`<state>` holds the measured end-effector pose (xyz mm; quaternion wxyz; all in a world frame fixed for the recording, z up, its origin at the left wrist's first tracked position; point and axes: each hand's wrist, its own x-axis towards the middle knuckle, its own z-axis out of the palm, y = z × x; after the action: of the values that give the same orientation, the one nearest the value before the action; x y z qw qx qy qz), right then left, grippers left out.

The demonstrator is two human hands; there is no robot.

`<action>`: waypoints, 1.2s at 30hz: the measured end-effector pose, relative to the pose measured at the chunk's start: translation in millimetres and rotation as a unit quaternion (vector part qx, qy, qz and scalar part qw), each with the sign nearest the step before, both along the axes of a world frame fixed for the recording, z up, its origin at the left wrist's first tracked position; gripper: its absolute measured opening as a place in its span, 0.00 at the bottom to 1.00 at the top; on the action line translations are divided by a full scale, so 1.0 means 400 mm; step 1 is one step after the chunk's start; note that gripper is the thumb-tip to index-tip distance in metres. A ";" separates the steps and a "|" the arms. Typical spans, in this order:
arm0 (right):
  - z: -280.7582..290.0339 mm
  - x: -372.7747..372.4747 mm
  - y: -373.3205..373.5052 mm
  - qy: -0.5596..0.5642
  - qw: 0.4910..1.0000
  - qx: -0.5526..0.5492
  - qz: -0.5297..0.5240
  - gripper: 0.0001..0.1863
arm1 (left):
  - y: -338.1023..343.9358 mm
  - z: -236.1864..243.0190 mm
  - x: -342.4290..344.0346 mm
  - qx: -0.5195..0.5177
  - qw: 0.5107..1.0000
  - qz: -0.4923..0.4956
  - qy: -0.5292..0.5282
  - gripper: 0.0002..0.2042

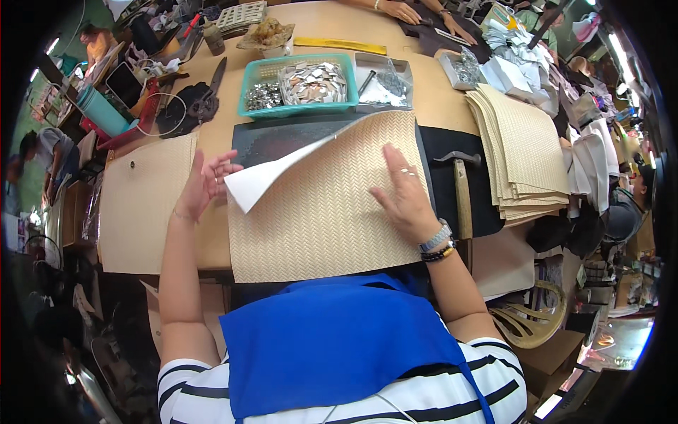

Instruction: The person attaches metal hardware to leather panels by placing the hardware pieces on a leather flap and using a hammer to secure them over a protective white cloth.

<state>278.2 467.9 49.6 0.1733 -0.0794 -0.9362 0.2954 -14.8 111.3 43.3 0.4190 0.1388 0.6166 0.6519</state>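
A cream sheet with a woven herringbone texture [318, 219] lies before me on a dark board [265, 141]. Its far left corner curls up and shows a white underside. Beside that curl is my left hand [205, 185], fingers apart; a small gap seems to separate them from the sheet, though contact is hard to judge. My right hand [406, 194] is over the sheet's right part with its fingers stretched out, holding nothing. A hammer [462, 187] with a wooden handle rests just right of the board.
A teal basket [247, 106] holds metal bits and small pale pieces; a grey box [402, 63] adjoins it. Another cream sheet [141, 212] is at left, with a stack of textured sheets [522, 152] at right. A yellow ruler [339, 46] lies farther back. Across the table, another person's hands [402, 10] work.
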 end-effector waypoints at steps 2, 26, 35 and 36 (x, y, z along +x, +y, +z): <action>-0.009 0.014 0.007 0.005 0.999 -0.037 -0.012 0.42 | -0.060 -0.043 0.050 0.036 0.999 0.019 0.007 0.41; -0.065 0.054 0.050 -0.106 0.986 0.070 -0.106 0.27 | -0.485 0.196 -0.051 -0.190 0.878 0.244 0.365 0.19; -0.075 0.033 0.041 -0.094 0.987 0.089 -0.095 0.26 | -0.864 0.003 -0.168 -0.758 0.528 0.217 0.315 0.58; -0.077 0.034 0.041 -0.098 0.986 0.092 -0.099 0.26 | -0.825 -0.072 -0.153 -0.744 0.561 0.219 0.288 0.59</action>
<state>291.8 484.3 18.8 0.1156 -0.1845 -0.9592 0.1804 -75.9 -218.7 14.6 0.0182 -0.1810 0.9825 -0.0412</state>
